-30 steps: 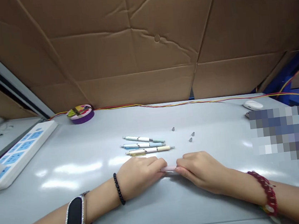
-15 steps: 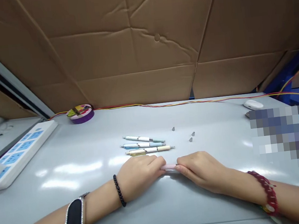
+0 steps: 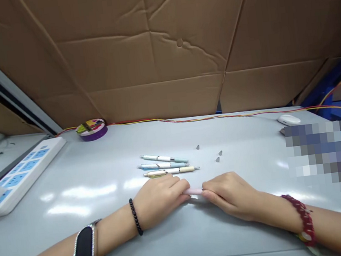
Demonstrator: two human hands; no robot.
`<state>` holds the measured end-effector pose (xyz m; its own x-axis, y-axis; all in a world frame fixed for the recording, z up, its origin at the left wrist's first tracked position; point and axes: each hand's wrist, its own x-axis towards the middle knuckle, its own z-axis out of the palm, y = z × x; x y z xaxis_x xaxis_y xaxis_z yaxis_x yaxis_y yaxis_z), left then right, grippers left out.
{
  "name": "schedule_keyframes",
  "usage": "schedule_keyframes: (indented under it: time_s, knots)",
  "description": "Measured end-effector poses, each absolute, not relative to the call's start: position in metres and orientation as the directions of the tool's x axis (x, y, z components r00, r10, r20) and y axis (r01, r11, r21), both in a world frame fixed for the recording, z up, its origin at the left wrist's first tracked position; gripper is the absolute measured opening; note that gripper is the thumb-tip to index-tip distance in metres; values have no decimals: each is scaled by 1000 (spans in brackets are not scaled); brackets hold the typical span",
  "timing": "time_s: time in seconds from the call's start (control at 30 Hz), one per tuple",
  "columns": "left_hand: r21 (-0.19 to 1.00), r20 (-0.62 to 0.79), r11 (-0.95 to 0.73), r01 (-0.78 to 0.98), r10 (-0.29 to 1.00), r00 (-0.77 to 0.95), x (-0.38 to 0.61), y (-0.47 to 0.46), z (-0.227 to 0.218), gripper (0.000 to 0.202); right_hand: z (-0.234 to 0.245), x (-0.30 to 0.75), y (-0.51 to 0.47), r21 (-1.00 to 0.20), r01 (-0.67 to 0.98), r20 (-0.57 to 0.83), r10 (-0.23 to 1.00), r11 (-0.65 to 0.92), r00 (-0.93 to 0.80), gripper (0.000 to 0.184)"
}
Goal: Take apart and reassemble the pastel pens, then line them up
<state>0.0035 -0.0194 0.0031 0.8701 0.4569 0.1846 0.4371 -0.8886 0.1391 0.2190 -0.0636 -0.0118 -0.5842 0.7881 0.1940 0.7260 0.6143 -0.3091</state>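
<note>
My left hand (image 3: 162,194) and my right hand (image 3: 232,195) are both closed on a pale pink pen (image 3: 194,192), one at each end. Only its short middle stretch shows between the fingertips; both ends are hidden in my hands. Just beyond my left hand, three pens lie side by side: a green-and-white pen (image 3: 158,158), a blue-and-white pen (image 3: 162,166) and a yellow-and-white pen (image 3: 172,171). To their right lie three small grey cone-shaped tips, one tip (image 3: 197,147) farther back and two, a tip (image 3: 220,153) and a tip (image 3: 217,160), close together.
A white power strip (image 3: 25,177) runs along the left side. A round purple tin-like box (image 3: 92,132) sits at the back left, near red and yellow wires (image 3: 169,121) along the cardboard wall (image 3: 151,64). At the back right is a white rounded case (image 3: 289,120), behind a blurred patch.
Both hands stay almost in place on the pink pen. The pen's visible middle has tilted slightly, its right end a little lower.
</note>
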Motion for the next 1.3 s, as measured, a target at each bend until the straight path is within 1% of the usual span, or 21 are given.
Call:
schedule_keyframes:
  time_s: [0.1, 0.2, 0.3, 0.37, 0.4, 0.43, 0.5, 0.57, 0.63, 0.7, 0.77, 0.83, 0.93, 1.0, 1.07, 1.1, 1.17, 1.3]
  knots:
    - [139, 184, -894, 425, 445, 876, 3, -18, 4, 26, -11, 220, -63, -283, 742, 179, 793, 608, -582, 50]
    - [144, 177, -885, 442, 463, 868, 3, -17, 4, 25, -10, 221, -62, -224, 746, 251, 777, 627, -577, 42]
    - [137, 185, -881, 453, 472, 862, 3, -17, 2, 25, -9, 220, -60, -99, 749, 364, 725, 655, -585, 32]
    - [120, 192, -889, 442, 458, 868, 3, -17, 0, 24, -10, 219, -60, -20, 741, 412, 681, 671, -605, 32]
    - [111, 197, -894, 434, 448, 872, 3, -17, 0, 23, -10, 219, -60, -5, 731, 418, 665, 683, -619, 32]
    - [102, 202, -898, 428, 440, 875, 3, -17, -1, 22, -10, 219, -59, -9, 722, 413, 660, 692, -627, 32]
    - [62, 228, -906, 419, 422, 878, 2, -17, -2, 22, -11, 219, -59, -76, 710, 372, 681, 700, -631, 33]
    - [-23, 274, -915, 403, 382, 883, 1, -17, -3, 19, -11, 220, -59, -171, 697, 313, 709, 696, -632, 35]
    - [-123, 320, -914, 386, 331, 888, 0, -16, -3, 15, -12, 220, -59, -231, 667, 275, 705, 708, -653, 39]
    - [-189, 345, -906, 379, 300, 889, -1, -15, -2, 12, -12, 221, -60, -232, 636, 284, 677, 736, -679, 43]
    - [-207, 352, -896, 393, 307, 884, 0, -14, 0, 14, -9, 222, -60, -187, 636, 332, 658, 748, -676, 46]
    - [-186, 343, -888, 420, 342, 875, 0, -12, 2, 18, -6, 224, -58, -98, 707, 389, 681, 701, -621, 42]
    - [-122, 328, -882, 455, 397, 857, 0, -9, 5, 25, 0, 230, -52, 55, 864, 454, 758, 500, -468, 27]
    - [-85, 326, -871, 484, 434, 840, -1, -5, 6, 27, 3, 236, -47, 119, 928, 457, 811, 353, -366, 23]
    - [-52, 308, -848, 527, 488, 816, -2, -1, 6, 25, 3, 241, -43, 161, 951, 406, 861, 264, -308, 20]
    - [-37, 291, -833, 551, 519, 804, -3, 1, 5, 24, 3, 242, -42, 171, 954, 369, 882, 246, -293, 19]
    - [-6, 241, -806, 593, 574, 783, -3, 4, 3, 22, 0, 244, -41, 159, 953, 294, 909, 257, -295, 18]
    - [86, 176, -782, 617, 622, 763, -3, 6, 1, 18, -5, 241, -45, 71, 922, 201, 900, 381, -387, 16]
